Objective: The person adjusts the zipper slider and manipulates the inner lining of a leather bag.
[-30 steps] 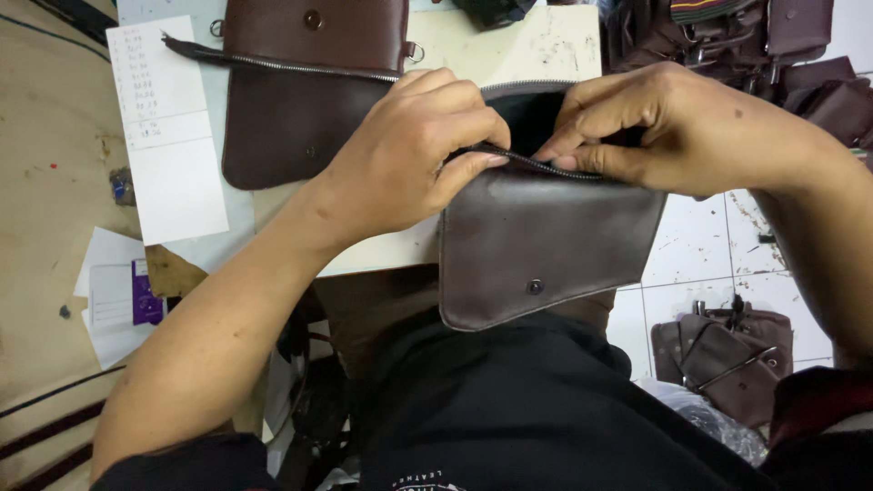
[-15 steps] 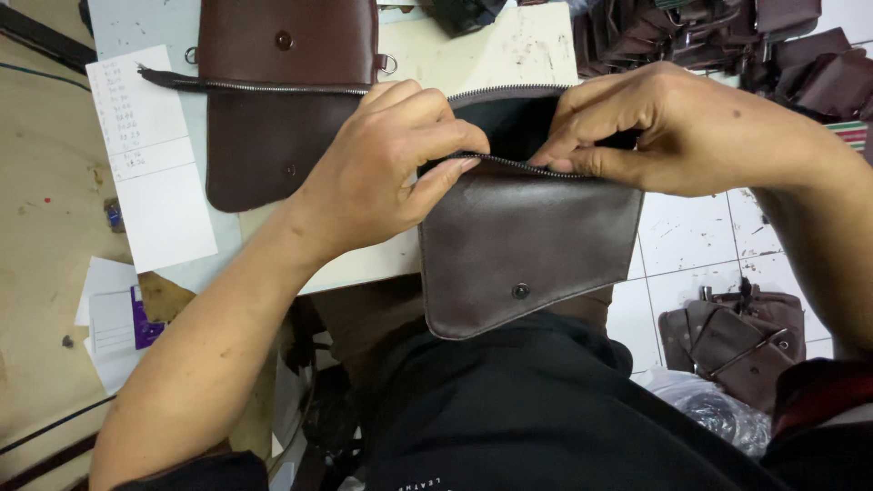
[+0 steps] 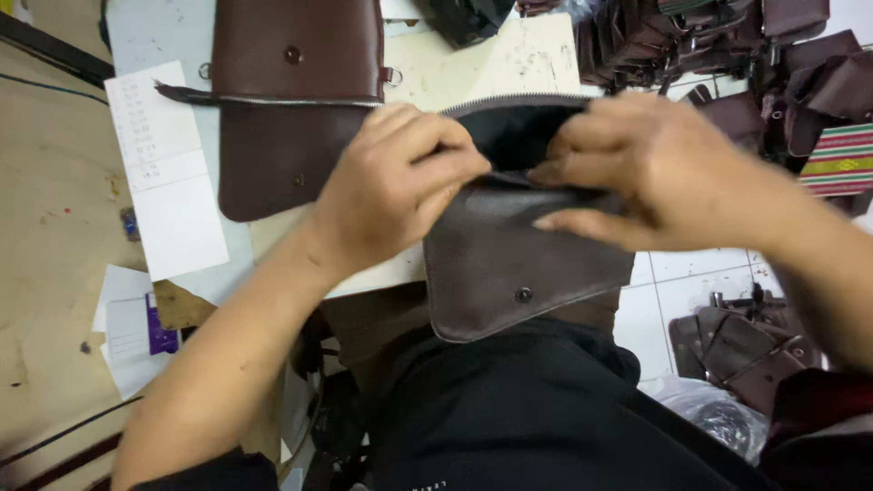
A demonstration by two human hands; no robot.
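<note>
Over on the far left of the counter (image 3: pixel 64 218) lies a tall white paper sheet (image 3: pixel 168 173), a long rectangle slightly tilted, with a column of faint handwritten marks down its upper part and the lower half blank. Just below it, near the counter's edge, sits a small stack of white paper slips (image 3: pixel 123 332), overlapping at angles, and tucked against them is a little purple card (image 3: pixel 161 335), rectangular and glossy. Up at the right edge there is a striped packet (image 3: pixel 838 161), banded red, green, yellow and white, lying among dark goods. No screens or signs in view.
</note>
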